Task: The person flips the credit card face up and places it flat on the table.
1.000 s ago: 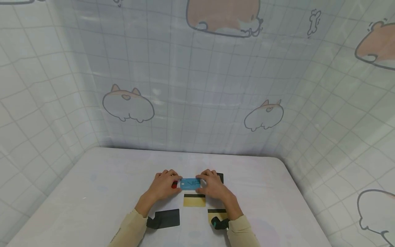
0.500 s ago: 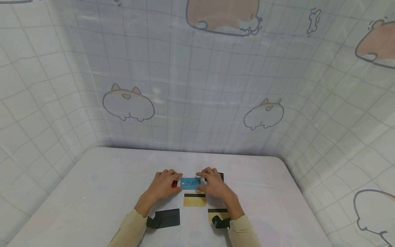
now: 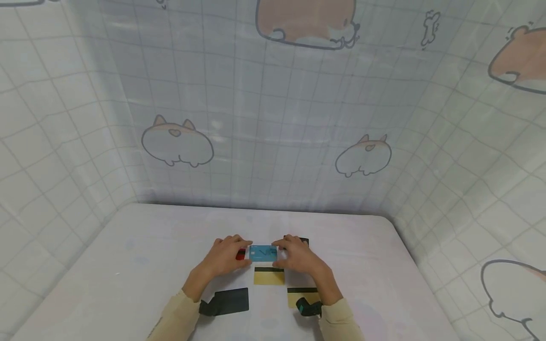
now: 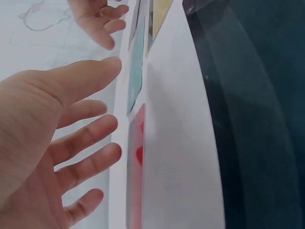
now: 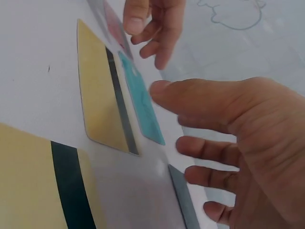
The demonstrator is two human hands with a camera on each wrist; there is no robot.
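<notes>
A blue card marked VIP (image 3: 263,253) lies flat on the table between my two hands. My left hand (image 3: 226,255) hovers at its left end with relaxed, spread fingers, over a red card (image 3: 241,254) that it partly hides. In the left wrist view that red card (image 4: 137,167) lies below the fingers. Opposite, my right hand (image 3: 298,255) is at the blue card's right end, thumb and fingers apart. The right wrist view shows the fingertips off the blue card (image 5: 142,102). A dark card (image 3: 304,240) is partly covered by the right hand.
Just in front of the blue card lies a gold card (image 3: 268,276) with a dark stripe. Another gold card (image 3: 298,297) sits by the right wrist, and a black card (image 3: 232,301) by the left. A patterned curtain (image 3: 273,142) surrounds the white table (image 3: 162,237).
My right hand and forearm have shifted slightly to the right, and the left forearm a little to the left. The cards have stayed in place.
</notes>
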